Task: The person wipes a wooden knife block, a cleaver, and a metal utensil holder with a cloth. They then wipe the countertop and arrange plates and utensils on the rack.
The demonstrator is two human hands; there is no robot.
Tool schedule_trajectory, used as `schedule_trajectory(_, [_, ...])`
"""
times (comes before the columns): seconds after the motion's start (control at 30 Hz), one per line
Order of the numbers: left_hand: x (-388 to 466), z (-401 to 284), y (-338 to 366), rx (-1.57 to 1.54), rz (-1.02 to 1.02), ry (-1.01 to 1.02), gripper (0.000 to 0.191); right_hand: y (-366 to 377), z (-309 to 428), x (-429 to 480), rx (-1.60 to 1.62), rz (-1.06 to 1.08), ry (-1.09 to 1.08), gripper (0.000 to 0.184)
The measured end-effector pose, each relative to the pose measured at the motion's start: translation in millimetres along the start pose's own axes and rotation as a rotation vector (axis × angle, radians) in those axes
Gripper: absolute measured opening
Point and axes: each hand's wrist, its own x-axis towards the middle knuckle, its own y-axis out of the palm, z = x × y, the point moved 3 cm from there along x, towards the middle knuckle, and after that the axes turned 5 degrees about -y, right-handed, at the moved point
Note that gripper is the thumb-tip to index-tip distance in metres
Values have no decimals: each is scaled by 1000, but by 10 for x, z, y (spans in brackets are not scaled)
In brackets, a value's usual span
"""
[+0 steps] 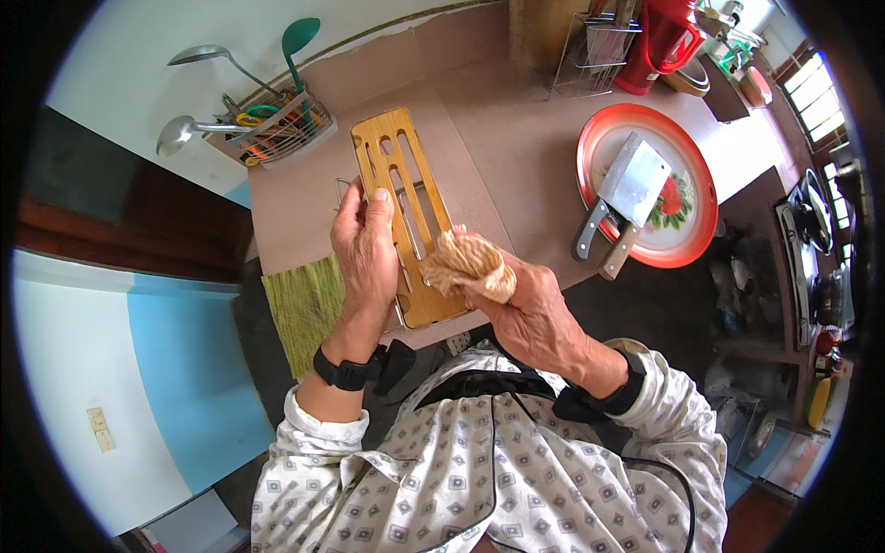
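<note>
A slotted wooden knife rack [432, 200] with a metal wire frame stands tilted before me at the counter's front. My left hand [366, 242] grips its left side, thumb resting on the wood. Bunched in my right hand [536, 311] is a tan cloth [473, 266], pressed against the lower right part of the rack. The cloth covers part of the slots there. Two knives lie on a red-rimmed enamel tray [702, 231] to the right: a cleaver [635, 178] with a dark handle and another with a wooden handle [621, 250].
A wire basket [297, 131] at the back left holds ladles [200, 55], scissors [263, 110] and other utensils. A green cloth [304, 304] hangs over the counter's front edge. At the back right stand a wire rack [594, 55] and a red thermos jug [650, 48].
</note>
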Motion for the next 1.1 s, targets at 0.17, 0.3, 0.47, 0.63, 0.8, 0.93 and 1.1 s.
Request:
schedule_trajectory(0.17, [44,26,-44,-16,37,4,33,-80,83,-340,37,95,58,40])
schedule_trajectory(0.3, [29,13,-43,-16,56,0,27,-284,-32,-437,452,64,219,28])
schedule_trajectory(0.47, [26,-2,-30,29,28,-13,27,-243,-161,-180,509,-93,182,27])
schedule_trajectory(0.63, [52,-4,-30,74,3,-13,30,-108,32,44,-211,44,-235,46])
schedule_trajectory(0.8, [13,-59,11,136,-31,91,30,136,219,-43,-421,211,-696,37])
schedule_trajectory(0.93, [-4,-107,-18,158,-4,-16,26,416,189,-72,-545,288,-902,30])
schedule_trajectory(1.1, [41,-99,-59,143,31,-48,27,337,31,-95,-668,266,-956,21])
